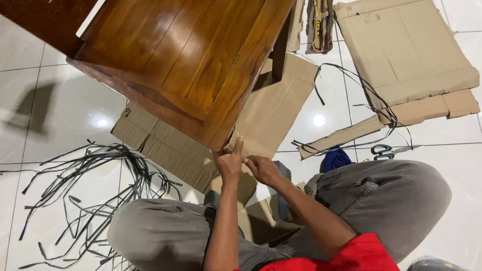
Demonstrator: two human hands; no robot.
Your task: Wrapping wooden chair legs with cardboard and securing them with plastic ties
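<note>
I sit cross-legged on a white tiled floor in grey trousers. My left hand (230,162) and my right hand (262,168) meet just below the near corner of a glossy brown wooden table (186,60). Both pinch a small piece of brown cardboard (236,148) at that corner, the left thumb pointing up against it. A larger flattened cardboard sheet (273,108) lies under the table and reaches toward my knees.
A tangle of black plastic straps (95,180) lies on the floor at the left. More cardboard sheets (406,50) and a strip (341,136) sit at the right with black straps over them. Green-handled scissors (384,150) lie by my right knee, beside a blue cloth (335,158).
</note>
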